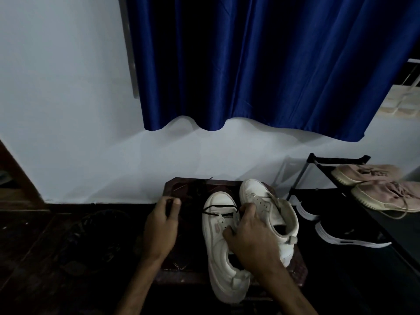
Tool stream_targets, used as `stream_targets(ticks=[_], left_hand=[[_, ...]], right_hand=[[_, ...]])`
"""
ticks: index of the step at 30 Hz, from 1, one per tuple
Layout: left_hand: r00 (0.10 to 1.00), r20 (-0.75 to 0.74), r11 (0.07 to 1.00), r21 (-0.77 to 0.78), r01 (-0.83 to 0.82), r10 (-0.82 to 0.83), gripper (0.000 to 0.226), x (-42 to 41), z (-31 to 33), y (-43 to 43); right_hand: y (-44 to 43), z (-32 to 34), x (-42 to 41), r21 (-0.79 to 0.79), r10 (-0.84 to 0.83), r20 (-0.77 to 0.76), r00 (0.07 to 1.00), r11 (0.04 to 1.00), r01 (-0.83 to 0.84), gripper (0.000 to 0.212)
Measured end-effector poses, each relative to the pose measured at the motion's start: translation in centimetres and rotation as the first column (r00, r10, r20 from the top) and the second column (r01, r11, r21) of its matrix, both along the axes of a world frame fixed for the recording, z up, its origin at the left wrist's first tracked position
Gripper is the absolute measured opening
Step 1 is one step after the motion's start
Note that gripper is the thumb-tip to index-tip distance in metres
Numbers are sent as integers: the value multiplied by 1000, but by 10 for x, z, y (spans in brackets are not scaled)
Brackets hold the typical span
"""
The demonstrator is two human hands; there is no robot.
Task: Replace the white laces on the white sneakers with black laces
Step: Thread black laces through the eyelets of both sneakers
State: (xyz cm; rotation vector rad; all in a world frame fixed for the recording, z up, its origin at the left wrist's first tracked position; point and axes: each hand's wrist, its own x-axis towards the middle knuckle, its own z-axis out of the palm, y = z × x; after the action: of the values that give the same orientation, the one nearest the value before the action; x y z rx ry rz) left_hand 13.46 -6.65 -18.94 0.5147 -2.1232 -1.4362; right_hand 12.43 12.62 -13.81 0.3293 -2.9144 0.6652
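Two white sneakers stand side by side on a dark low stool (181, 267), toes toward the wall. The left sneaker (219, 248) has a black lace (219, 210) threaded across its front eyelets. No lace shows on the right sneaker (276, 212). My right hand (252, 237) rests over both shoes, fingers on the left sneaker's tongue. My left hand (162, 226) is to the left of the shoes, thumb and fingers pinched on a dark strand that looks like the black lace's end. A dark bundle (198, 188) lies at the stool's back edge.
A black shoe rack (322, 173) stands at the right, with pink sneakers (381, 189) on top and black sneakers with white soles (350, 237) below. A blue curtain (261, 64) hangs on the white wall. A brown wooden piece (16, 185) is at the far left.
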Motion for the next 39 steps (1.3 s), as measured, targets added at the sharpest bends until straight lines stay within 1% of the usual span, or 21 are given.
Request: stream_targets(ticks=[4,5,6,8,10,12,15,17,20,22,24,27,30,31,32,33,34,35,36,37,39], left_hand=[[990,58,990,67,127,-131,25,2,-2,17],[990,42,980,155,124,-131,28,2,2,20],[994,11,949,299,99,-108,28,3,8,22],[998,-56,813,581,32,1,24,2,23,17],[986,-137,704,709,28,99,24,2,41,4],[959,-216,656,753,44,184,25,3,55,-13],[928,-268,656,754,35,260,27,5,68,-32],[931,-297,648,756,93,213,28,7,70,-36],[921,-380,538,796,276,89,29,13,64,-24],[928,-367,561,784,266,72,30,15,60,-13],[943,-320,619,759,201,87,29,16,55,-6],[946,-312,682,711,173,84,28,18,51,-3],[947,-318,813,565,145,52,27,20,57,-3],[947,-318,856,501,126,47,28,20,60,-5],[949,-314,897,429,106,38,30,20,64,-8],[953,-302,933,347,90,20,32,21,66,-12],[959,-284,964,255,81,-5,34,21,69,-16],[966,-255,983,164,79,-35,34,20,72,-21],[974,-217,993,77,84,-66,33,19,76,-25],[981,-170,996,-6,92,-92,33,18,80,-28],[988,-93,984,-137,112,-125,33,14,93,-30]], right_hand=[[-2,5,5,-16,-3,-13,1000,1000,2,43],[-2,6,5,-18,0,-15,1000,1000,0,43],[-2,7,6,-20,0,-19,1000,1000,-1,44],[-2,9,6,-10,-5,-21,1000,1000,4,46],[-2,11,6,15,-12,-7,1000,1000,12,44],[-2,14,6,32,-18,6,1000,999,18,43],[-2,15,7,56,-28,19,999,998,26,42],[-1,12,6,69,-26,13,1000,997,25,42],[-1,7,-2,84,7,-54,999,996,-2,55],[-4,11,-20,48,29,-157,987,999,-22,55],[-10,14,-46,128,121,-177,977,987,-99,41],[-23,14,-71,226,330,41,943,916,-330,26],[-25,12,-79,299,343,86,935,886,-353,20],[-24,14,-81,263,321,94,942,905,-335,20],[-23,20,-82,129,288,129,949,944,-304,20],[-22,28,-82,-105,261,216,941,964,-243,21],[-21,40,-81,-401,287,316,904,904,-147,23],[-20,52,-82,-660,349,377,858,751,-15,26],[-17,68,-83,-808,421,401,814,581,98,27],[-13,82,-86,-874,476,395,786,458,162,27],[-6,114,-91,-921,528,355,772,339,191,24]])
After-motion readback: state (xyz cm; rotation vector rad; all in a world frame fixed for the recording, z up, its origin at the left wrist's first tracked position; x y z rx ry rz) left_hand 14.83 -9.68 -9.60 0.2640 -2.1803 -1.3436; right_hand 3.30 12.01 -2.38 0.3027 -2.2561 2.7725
